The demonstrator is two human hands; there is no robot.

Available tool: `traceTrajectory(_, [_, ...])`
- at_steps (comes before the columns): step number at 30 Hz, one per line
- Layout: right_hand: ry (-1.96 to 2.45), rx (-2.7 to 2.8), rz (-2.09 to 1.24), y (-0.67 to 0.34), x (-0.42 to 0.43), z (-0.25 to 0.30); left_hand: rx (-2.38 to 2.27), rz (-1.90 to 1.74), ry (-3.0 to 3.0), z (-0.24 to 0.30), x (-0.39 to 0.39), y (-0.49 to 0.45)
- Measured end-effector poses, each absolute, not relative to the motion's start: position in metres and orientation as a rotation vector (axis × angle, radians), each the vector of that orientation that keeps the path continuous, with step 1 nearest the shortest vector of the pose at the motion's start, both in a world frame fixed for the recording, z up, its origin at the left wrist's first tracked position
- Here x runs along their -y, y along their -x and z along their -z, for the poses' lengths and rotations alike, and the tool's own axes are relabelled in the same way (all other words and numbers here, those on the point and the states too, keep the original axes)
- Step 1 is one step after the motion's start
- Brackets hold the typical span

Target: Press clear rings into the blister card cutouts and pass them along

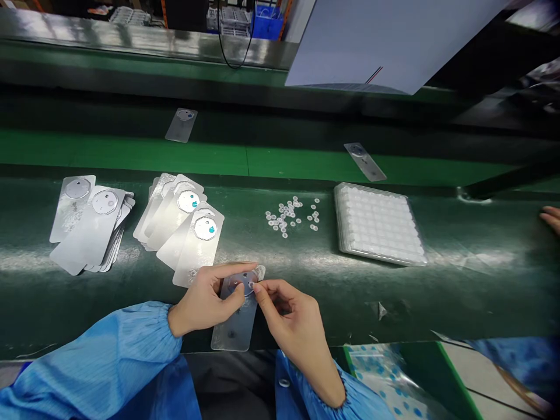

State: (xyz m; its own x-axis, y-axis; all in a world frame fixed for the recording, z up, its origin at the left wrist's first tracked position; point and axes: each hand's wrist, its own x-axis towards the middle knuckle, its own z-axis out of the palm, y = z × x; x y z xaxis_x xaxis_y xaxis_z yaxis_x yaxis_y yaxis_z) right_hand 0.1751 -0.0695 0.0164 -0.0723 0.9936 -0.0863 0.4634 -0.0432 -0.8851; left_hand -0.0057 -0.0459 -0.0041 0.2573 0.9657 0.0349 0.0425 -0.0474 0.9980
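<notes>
A flat silvery plate with a round see-through window near its top lies at the table's front edge. My left hand grips its upper part, fingers over the far edge and thumb by the window. Over that window, the thumb and forefinger of my right hand are pinched on a tiny pale piece, apparently one of the small white rings, mostly covered by the fingertips. Beyond my hands, several loose white rings are scattered on the green table. Left of them sits a fanned stack of similar plates, some with blue dots in their windows.
Another stack of plates is at the far left. A clear tray of white pieces stands on the right. Single plates lie on the green strip behind. A white board overhangs the back. Another person's hand shows at right.
</notes>
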Motion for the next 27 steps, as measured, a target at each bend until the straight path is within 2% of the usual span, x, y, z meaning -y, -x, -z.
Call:
traceTrajectory(20, [1.553, 1.542, -1.16, -0.176, 0.06, -0.023, -0.958, -1.013, -1.184, 0.001, 0.046, 0.006])
traceTrajectory(27, [1.494, 1.257, -1.323, -0.179, 0.049, -0.017, -0.943, -1.01, -0.996, 0.005, 0.043, 0.006])
